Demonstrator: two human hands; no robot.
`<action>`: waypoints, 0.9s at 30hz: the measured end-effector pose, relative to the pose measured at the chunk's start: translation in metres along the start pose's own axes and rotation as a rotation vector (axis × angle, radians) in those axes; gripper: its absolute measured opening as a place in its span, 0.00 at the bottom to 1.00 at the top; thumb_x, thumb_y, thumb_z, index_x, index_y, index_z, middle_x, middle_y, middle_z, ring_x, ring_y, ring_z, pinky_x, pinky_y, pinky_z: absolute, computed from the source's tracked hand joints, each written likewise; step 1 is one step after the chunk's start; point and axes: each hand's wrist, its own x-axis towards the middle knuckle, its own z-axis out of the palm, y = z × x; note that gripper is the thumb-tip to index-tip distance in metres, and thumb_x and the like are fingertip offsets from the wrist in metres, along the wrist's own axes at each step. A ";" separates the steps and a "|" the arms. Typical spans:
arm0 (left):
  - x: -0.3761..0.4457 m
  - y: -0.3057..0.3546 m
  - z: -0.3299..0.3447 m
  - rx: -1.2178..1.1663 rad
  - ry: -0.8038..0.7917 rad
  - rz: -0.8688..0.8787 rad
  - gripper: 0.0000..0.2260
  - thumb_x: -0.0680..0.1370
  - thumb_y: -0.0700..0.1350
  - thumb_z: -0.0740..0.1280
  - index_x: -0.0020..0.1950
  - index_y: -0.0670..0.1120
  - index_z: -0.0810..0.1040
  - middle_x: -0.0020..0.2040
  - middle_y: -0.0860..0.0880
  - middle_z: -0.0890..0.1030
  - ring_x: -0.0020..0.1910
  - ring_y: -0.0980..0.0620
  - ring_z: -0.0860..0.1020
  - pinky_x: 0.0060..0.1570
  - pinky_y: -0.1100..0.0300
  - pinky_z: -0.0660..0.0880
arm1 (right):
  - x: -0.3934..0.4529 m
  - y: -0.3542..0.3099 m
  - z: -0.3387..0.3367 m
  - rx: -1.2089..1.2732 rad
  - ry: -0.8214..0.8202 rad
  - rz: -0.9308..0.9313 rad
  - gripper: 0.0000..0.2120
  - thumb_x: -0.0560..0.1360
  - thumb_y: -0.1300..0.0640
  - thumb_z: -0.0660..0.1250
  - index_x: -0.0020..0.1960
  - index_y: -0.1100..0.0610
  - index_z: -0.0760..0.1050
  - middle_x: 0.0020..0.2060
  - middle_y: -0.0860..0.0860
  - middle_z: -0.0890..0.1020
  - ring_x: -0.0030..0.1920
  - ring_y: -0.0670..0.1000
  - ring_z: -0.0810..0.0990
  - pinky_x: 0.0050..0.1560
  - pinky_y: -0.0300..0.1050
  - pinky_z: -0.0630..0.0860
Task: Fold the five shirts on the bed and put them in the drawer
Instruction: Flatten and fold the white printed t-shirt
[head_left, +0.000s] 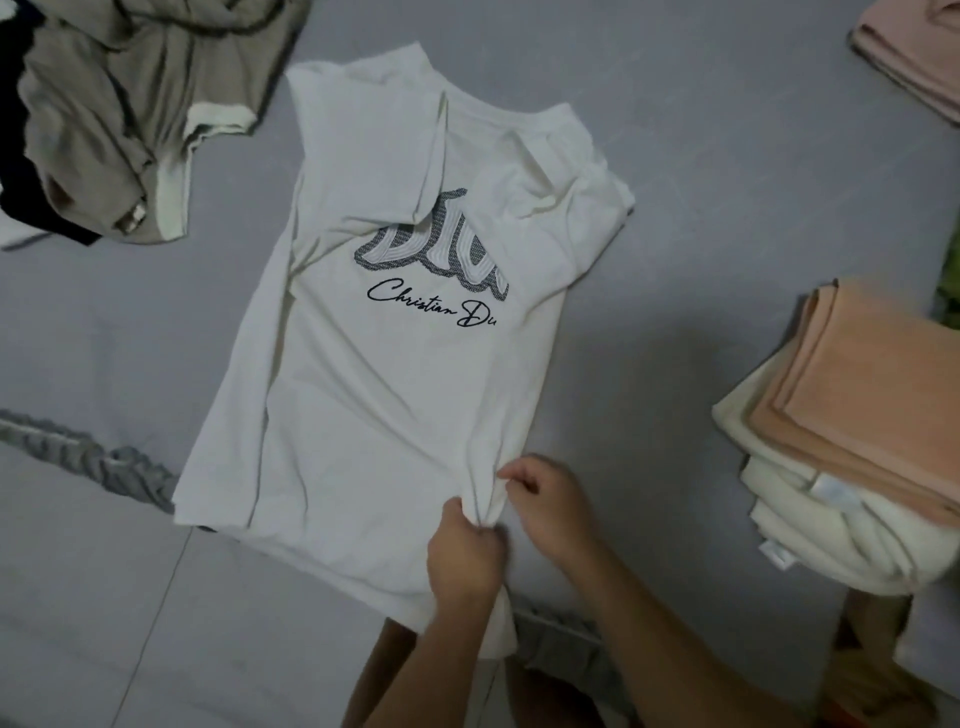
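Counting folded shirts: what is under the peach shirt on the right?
Under the peach shirt lies a folded cream shirt; anything below that is covered.

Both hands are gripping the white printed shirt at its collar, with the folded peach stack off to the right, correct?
Not the collar. The head view shows the left hand and right hand gripping the white printed shirt at its bottom hem; the folded peach stack is to the right.

My left hand (467, 551) and right hand (548, 506) are bare, no rings, no watch; forearms bare too, no sleeves showing.
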 end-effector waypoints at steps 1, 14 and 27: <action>0.003 -0.004 -0.005 -0.005 -0.011 -0.013 0.05 0.75 0.45 0.67 0.48 0.49 0.72 0.38 0.56 0.74 0.40 0.52 0.76 0.43 0.60 0.68 | -0.010 0.004 0.003 -0.025 0.000 0.011 0.10 0.74 0.61 0.66 0.45 0.47 0.81 0.42 0.41 0.83 0.44 0.39 0.80 0.47 0.34 0.75; 0.031 -0.063 -0.058 0.307 -0.304 0.115 0.10 0.76 0.36 0.62 0.35 0.42 0.68 0.34 0.46 0.72 0.36 0.50 0.70 0.38 0.59 0.66 | -0.109 0.039 0.095 0.000 -0.062 0.248 0.05 0.72 0.53 0.72 0.42 0.47 0.76 0.37 0.43 0.80 0.39 0.42 0.79 0.43 0.40 0.79; 0.046 -0.105 -0.096 0.336 -0.278 0.387 0.17 0.82 0.45 0.62 0.34 0.44 0.70 0.31 0.48 0.74 0.29 0.55 0.71 0.27 0.70 0.65 | -0.132 0.036 0.147 0.113 0.120 0.397 0.13 0.75 0.48 0.69 0.37 0.55 0.73 0.33 0.50 0.78 0.33 0.48 0.76 0.35 0.42 0.71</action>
